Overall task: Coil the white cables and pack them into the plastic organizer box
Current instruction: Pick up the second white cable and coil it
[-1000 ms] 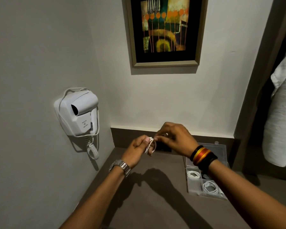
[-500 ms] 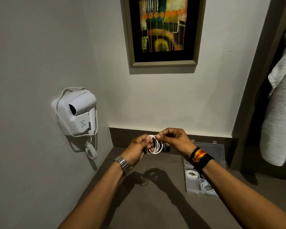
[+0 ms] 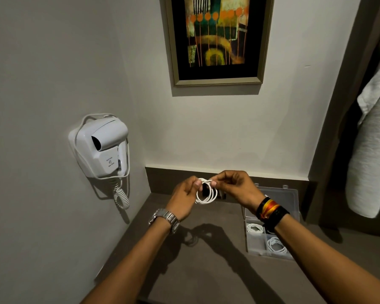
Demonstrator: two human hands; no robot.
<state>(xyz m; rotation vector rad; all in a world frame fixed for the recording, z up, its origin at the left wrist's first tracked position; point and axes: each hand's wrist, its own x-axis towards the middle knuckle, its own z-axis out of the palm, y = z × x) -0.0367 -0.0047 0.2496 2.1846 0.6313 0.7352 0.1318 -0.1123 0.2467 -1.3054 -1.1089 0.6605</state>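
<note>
A white cable (image 3: 207, 194) hangs as a small round coil of several loops between my two hands, above the brown counter. My left hand (image 3: 183, 201) pinches the top of the coil from the left. My right hand (image 3: 236, 187) pinches the same top part from the right, fingertips nearly touching the left thumb. The clear plastic organizer box (image 3: 253, 246) lies open on the counter under my right wrist, lid (image 3: 281, 198) leaning back against the wall. Two coiled white cables (image 3: 255, 228) (image 3: 276, 245) rest in separate compartments of the box.
A white wall-mounted hair dryer (image 3: 102, 148) with a spiral cord hangs on the left wall. A framed picture (image 3: 216, 39) is on the back wall. A white towel (image 3: 373, 150) hangs at the right. The brown counter (image 3: 206, 270) stretches below my arms.
The coil has turned from edge-on to a round hanging loop, now more open. Both hands have lowered slightly and my right fingers have shifted onto the coil's top.
</note>
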